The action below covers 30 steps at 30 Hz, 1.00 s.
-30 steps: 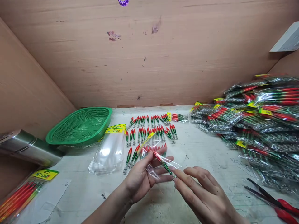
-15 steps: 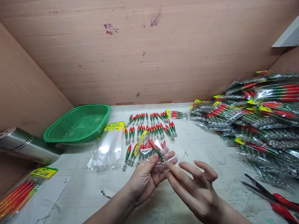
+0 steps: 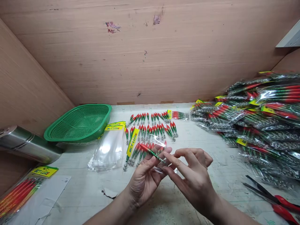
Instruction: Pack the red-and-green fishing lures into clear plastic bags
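My left hand pinches a clear plastic bag with a yellow BCT LURE header, held just above the table. A red and green squid-jig lure lies inside the bag's mouth. My right hand grips the hooked tail end of that lure with thumb and forefinger, the other fingers curled. Rows of loose red and green lures lie on the table just beyond my hands. A stack of empty clear bags with yellow headers lies to their left.
A green plastic basket sits at the back left beside a steel flask. A big heap of packed lure bags fills the right side. Red-handled pliers lie at the near right. A packed bag lies near left. Wooden walls enclose the table.
The lure has gone deeper into the bag and turned flatter, its red tip now pointing left. My right hand closed from spread fingers to a pinch on the lure's tail.
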Each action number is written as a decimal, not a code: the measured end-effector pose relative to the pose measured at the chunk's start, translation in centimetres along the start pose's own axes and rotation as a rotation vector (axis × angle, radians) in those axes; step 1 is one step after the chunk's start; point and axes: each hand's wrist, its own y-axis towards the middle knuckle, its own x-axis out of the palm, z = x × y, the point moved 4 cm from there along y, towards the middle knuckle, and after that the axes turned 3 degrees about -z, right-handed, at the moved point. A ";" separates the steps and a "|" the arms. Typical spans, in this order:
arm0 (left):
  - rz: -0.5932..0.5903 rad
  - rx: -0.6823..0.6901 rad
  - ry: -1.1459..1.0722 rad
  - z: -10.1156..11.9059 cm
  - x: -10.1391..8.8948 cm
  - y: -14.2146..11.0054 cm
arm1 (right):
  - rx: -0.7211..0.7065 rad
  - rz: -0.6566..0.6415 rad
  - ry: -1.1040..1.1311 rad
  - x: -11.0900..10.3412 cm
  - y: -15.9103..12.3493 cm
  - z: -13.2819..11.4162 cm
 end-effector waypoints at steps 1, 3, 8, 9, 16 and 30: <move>-0.013 -0.003 -0.016 0.1 0.0 0.0 | 0.019 -0.003 0.016 0.1 0.1 0.1; -0.030 -0.005 -0.037 0.2 0.1 -0.1 | 0.037 -0.018 0.049 0.3 0.1 0.2; -0.076 -0.004 -0.067 0.2 0.1 -0.1 | -0.016 -0.094 0.071 0.7 0.3 -0.5; -0.059 -0.011 -0.067 0.1 0.0 -0.1 | -0.035 -0.117 0.056 0.7 0.4 -0.7; 0.174 0.076 -0.093 2.3 -0.5 0.7 | -0.097 -0.142 0.113 -0.9 0.5 1.3; 0.367 0.140 -0.013 3.7 -1.3 1.6 | 0.096 -0.612 0.117 7.9 -3.2 4.9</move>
